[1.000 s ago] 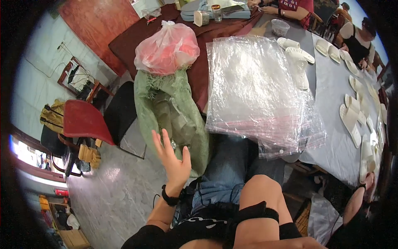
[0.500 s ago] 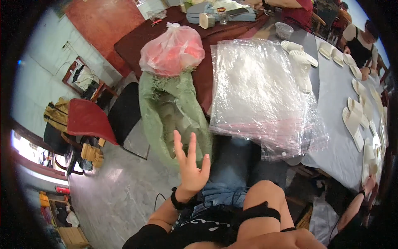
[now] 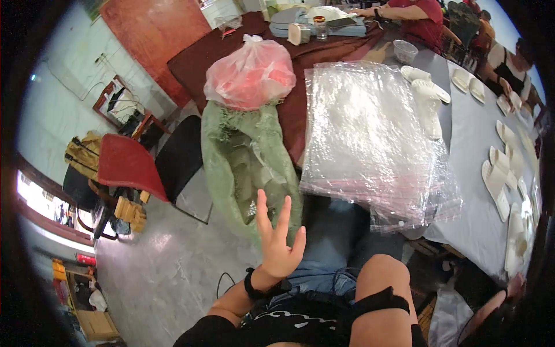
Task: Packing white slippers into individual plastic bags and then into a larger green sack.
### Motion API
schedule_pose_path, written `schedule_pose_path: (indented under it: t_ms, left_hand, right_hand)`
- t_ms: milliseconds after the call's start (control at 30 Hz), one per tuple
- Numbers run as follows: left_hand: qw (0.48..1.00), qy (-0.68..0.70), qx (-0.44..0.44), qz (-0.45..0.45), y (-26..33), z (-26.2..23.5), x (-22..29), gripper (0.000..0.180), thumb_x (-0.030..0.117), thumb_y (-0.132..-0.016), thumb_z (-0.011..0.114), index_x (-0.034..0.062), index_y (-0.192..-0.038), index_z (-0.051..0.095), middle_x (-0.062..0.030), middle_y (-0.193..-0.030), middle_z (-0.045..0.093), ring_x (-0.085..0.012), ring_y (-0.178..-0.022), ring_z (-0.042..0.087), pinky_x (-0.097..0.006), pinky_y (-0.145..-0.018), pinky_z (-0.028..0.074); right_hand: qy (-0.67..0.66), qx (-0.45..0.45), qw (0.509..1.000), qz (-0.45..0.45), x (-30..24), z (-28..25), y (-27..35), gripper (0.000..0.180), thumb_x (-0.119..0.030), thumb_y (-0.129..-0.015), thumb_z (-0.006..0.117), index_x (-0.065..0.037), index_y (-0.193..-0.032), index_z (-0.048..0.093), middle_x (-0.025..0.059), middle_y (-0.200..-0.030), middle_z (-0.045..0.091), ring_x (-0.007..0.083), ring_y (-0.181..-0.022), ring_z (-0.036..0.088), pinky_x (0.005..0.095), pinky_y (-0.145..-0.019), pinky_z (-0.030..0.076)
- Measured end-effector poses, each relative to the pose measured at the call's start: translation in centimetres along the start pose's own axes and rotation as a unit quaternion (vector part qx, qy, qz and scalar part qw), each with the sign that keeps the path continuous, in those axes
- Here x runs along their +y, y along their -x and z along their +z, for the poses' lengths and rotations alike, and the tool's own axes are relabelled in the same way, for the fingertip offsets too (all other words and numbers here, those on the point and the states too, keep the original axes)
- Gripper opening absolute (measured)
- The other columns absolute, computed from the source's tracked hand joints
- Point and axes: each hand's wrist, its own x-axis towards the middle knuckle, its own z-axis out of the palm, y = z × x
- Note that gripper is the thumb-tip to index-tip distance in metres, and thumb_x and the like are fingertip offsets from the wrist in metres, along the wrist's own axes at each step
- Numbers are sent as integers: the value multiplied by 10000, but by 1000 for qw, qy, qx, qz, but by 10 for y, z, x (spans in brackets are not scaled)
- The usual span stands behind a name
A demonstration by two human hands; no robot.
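Head view: the left hand [image 3: 277,246] is raised over the lap, fingers spread and pointing up, nothing held. A dark band is worn at its wrist. It is nearest the green plastic bag [image 3: 245,159], which hangs from the bench [image 3: 462,144] edge down toward the floor; the fingertips are seen in front of its lower part, but contact cannot be confirmed.

The right hand cannot be made out; only the upper arm with a black band [image 3: 378,301] is seen at the lower edge, so its state cannot be told.

A pink plastic bag [image 3: 251,75], tied at the top, is set on the bench corner right above the green one. Just beside it, a stack of clear plastic sheets [image 3: 370,133] is spread on the bench, its near edge overhanging toward the lap. Pale slipper soles [image 3: 497,176] are laid out in rows along the right side of the grey bench top, with a few more at the top of the stack.

A red chair [image 3: 127,165] and a black chair [image 3: 179,159] are placed to the left on the grey floor [image 3: 167,272]. Other people are seated at the far end of the bench.
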Motion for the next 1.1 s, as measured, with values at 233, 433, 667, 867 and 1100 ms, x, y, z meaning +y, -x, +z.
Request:
schedule_pose_path:
  t_ms: [233, 433, 667, 867, 1100]
  left_hand:
    - [1000, 18, -19, 15, 4, 2, 8, 624, 96, -794, 589, 19, -1367, 354, -288, -1461, 52, -433, -1341, 155, -498, -1059, 180]
    - [999, 24, -19, 26, 3, 7, 15, 601, 91, -792, 598, 8, -1349, 388, -321, -1447, 92, -440, -1345, 142, -496, -1050, 190]
    - [998, 43, -19, 44, 2, 9, 21, 602, 71, -792, 591, 32, -1356, 386, -308, -1455, 71, -441, -1347, 134, -501, -1049, 191]
    - [997, -58, -38, 33, -3, 18, 6, 654, 174, -819, 591, 26, -1392, 312, -306, -1456, 76, -455, -1346, 118, -520, -1059, 158]
    - [961, -191, -83, -183, -6, 69, -92, 920, 477, -818, 579, 6, -1429, 79, -318, -1369, 301, -446, -1288, 280, -560, -1047, 174]
  right_hand:
    - [27, 8, 1000, -11, -1, 5, -5, 363, -378, -953, 399, -78, -1030, 586, 158, -980, 638, 252, -870, 615, 400, -795, 458]
    - [31, 18, 999, -7, -4, 7, -11, 369, -383, -953, 397, -78, -1034, 587, 161, -976, 640, 251, -862, 617, 399, -794, 459]
    - [45, 67, 997, -16, -8, 22, -3, 376, -389, -953, 396, -78, -1039, 589, 163, -971, 642, 250, -852, 620, 398, -792, 460]
    - [62, 73, 995, -21, -14, 24, -6, 382, -394, -953, 395, -78, -1044, 590, 166, -967, 644, 249, -845, 623, 397, -791, 462]
    - [-46, 5, 999, 28, -41, 30, 14, 400, -402, -955, 383, -79, -1078, 585, 162, -986, 644, 246, -861, 623, 393, -830, 437]
